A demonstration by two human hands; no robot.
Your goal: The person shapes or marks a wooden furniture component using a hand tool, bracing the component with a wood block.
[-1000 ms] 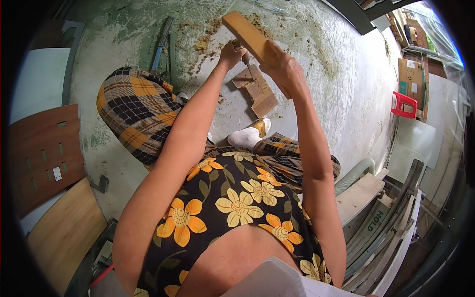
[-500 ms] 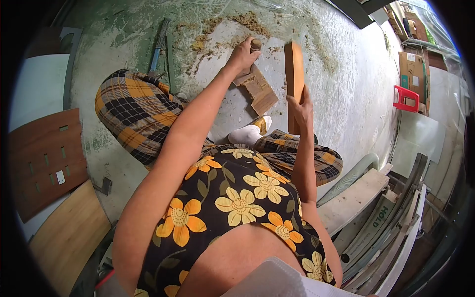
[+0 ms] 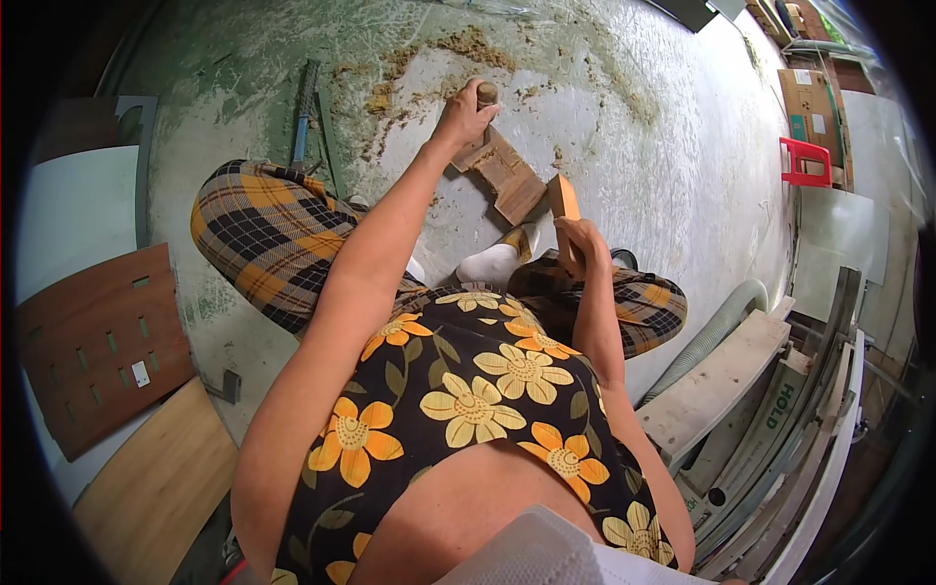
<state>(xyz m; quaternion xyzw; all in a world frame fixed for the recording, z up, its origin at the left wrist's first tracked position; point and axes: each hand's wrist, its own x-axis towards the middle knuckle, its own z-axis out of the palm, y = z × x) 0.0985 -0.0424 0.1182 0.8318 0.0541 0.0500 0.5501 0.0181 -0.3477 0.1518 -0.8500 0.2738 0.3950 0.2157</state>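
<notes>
My left hand (image 3: 461, 119) is wrapped around the round wooden handle of a chisel (image 3: 487, 95), held upright over a notched wooden block (image 3: 517, 181). Its blade is mostly hidden behind the hand and block. That block lies at a slant on the floor, with a rough recess cut into its upper face. On the right, my right hand (image 3: 584, 241) grips a squared wooden bar (image 3: 564, 198), its far end tilted up beside the block. A socked foot (image 3: 487, 264) rests just below the block, close to its lower corner.
Wood shavings (image 3: 473, 47) are scattered on the floor beyond the block. A blue-handled tool (image 3: 301, 136) lies to the left beside a thin strip. Boards (image 3: 107, 341) are at the left, a red stool (image 3: 805, 162) at the right. Planks and pipes (image 3: 721, 385) lie near my right elbow.
My right hand has come down and closer to my body, and the wooden bar has tipped, now looking much shorter. My left hand still holds the chisel at the block.
</notes>
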